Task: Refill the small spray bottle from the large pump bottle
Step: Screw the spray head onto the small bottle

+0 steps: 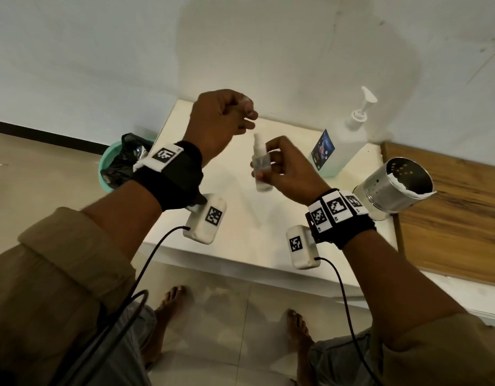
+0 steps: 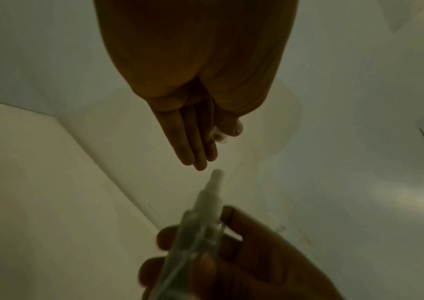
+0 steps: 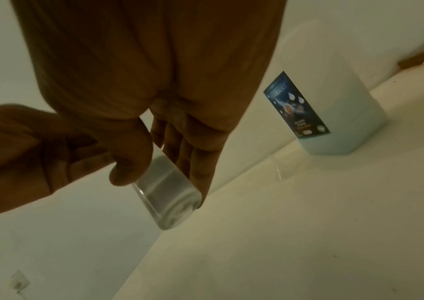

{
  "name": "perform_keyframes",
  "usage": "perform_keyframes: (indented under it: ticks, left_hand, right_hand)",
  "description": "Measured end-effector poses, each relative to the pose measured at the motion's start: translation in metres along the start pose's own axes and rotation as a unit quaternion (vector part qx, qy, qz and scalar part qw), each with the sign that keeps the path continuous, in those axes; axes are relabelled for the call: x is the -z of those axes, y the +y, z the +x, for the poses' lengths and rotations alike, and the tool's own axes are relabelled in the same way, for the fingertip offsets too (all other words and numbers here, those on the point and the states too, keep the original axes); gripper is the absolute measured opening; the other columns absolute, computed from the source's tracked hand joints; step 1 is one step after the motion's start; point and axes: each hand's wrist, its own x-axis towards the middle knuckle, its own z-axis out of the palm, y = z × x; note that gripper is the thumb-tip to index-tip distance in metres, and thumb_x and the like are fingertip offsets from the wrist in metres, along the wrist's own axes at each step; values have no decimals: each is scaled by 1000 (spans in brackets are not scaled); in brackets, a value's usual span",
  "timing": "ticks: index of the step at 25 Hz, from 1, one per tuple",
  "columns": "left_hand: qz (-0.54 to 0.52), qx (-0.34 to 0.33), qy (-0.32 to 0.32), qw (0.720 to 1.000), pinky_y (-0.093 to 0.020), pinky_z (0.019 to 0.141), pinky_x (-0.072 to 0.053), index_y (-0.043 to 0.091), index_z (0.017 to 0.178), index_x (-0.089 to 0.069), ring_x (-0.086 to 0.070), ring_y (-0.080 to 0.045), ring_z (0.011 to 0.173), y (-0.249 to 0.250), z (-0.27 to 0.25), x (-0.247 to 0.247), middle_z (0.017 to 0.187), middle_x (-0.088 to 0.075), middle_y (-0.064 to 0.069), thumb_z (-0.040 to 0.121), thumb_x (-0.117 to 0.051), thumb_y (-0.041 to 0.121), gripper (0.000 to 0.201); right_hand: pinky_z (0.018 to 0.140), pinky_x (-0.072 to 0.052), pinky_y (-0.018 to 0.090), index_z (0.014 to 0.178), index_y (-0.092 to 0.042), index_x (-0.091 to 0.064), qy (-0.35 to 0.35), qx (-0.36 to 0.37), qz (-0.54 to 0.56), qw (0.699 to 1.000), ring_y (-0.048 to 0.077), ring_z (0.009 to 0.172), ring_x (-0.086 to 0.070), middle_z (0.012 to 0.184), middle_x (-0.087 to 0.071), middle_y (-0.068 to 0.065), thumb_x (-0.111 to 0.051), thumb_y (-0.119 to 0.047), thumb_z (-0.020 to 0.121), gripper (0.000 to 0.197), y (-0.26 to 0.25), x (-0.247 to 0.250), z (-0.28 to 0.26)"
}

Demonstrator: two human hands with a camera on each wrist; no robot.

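Right hand point(image 1: 285, 168) first, since it's closest in on the action: its grip is wrapped around the small clear plastic spray bottle point(image 1: 260, 162), thumb on one side, fingers on the other, holding it up off the white bench point(image 1: 240, 240) with the white nozzle pointing up. Left hand point(image 1: 221, 121) sits just above the nozzle, apart from it, and its grip pinches a tiny clear plastic cap point(image 2: 218, 136) between thumb and fingers. You only really see that cap from the left wrist cam; from the head cam it's just a pale blur at the fingertips.

Right wrist cam gives you the bottle's flat round bottom point(image 3: 172, 205), see-through and smooth, which the other views don't show.

Further out, the large translucent white pump bottle point(image 1: 343, 140) with a blue label stands on the bench near the wall, well to the right of the hands. Next to it is a perforated shiny metal cylinder holder point(image 1: 394, 188). A teal bin with a black liner bag point(image 1: 115, 162) sits on the floor off the bench's left end.
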Motion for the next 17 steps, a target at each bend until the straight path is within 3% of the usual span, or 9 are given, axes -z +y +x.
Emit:
perform_keyframes:
  ticks: [3,8,11,17]
  left_hand:
    - [41,15,-1,999,-43,82,-59,11,91,-66,-74,-26,81,-7,0,-3,91,-74,-11,92,-60,12,6]
    - [70,19,14,997,-39,75,-61,7,98,-66,-74,-23,76,-6,0,-5,88,-75,-9,91,-66,19,14]
    - [91,18,12,996,-39,74,-61,7,98,-67,-74,-22,73,-8,-1,-7,87,-75,-8,91,-66,20,15]
    - [92,22,7,995,-38,70,-61,6,99,-67,-73,-22,69,-9,-2,-6,85,-75,-7,90,-67,22,18]
  right_hand:
    - [81,-61,45,115,-19,-47,36,23,15,999,21,89,-72,106,-71,5,-78,-12,81,47,-9,3,0]
    - [73,-62,32,125,-28,-42,60,65,11,996,19,82,-72,103,-67,1,-80,-17,80,60,-18,5,-6]
    - [72,-61,29,135,-29,-40,59,92,9,994,20,88,-70,109,-64,1,-78,-15,81,68,-20,8,-7]
    - [77,-60,28,144,-28,-35,57,114,3,992,15,101,-64,116,-57,-15,-77,-12,82,77,-19,7,-7]
